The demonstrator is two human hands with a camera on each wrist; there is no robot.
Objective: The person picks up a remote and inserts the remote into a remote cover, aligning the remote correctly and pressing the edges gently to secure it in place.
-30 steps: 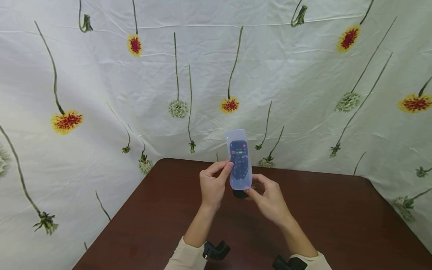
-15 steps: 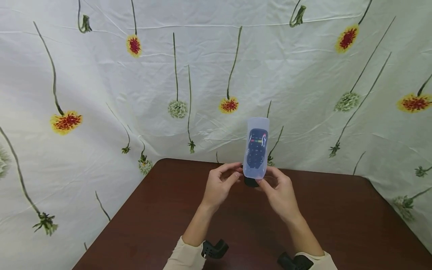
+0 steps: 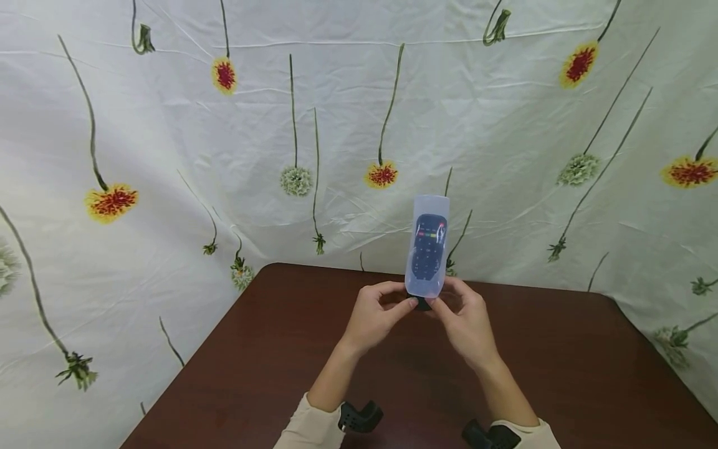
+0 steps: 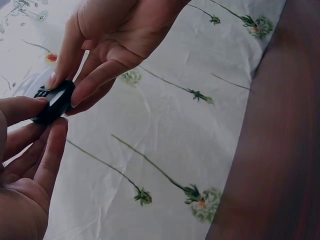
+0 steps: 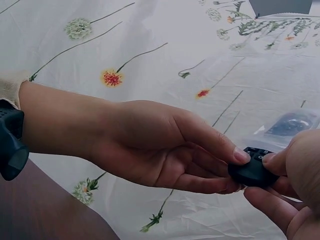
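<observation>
A dark remote control (image 3: pixel 429 249) with small coloured buttons stands upright inside a translucent sleeve (image 3: pixel 431 204), raised in front of me. Its black lower end (image 4: pixel 59 102) sticks out of the sleeve's bottom. My left hand (image 3: pixel 373 318) pinches that end from the left, thumb on the front face. From the right, my right hand (image 3: pixel 468 321) grips the same end, with the thumb at the sleeve's lower edge. In the right wrist view, both thumbs press on the button face of the bare end (image 5: pixel 252 175), and the fingers lie behind and under it.
The dark brown table (image 3: pixel 269 374) spreads below my hands. A white cloth (image 3: pixel 336 125) with printed flowers hangs behind and at both sides. A black camera band (image 3: pixel 361 416) is on my left wrist and another (image 3: pixel 490 433) on my right.
The remote in its sleeve has moved right and upward with my right hand. My left hand let go of the sleeve's left edge and now pinches the remote's lower end.
</observation>
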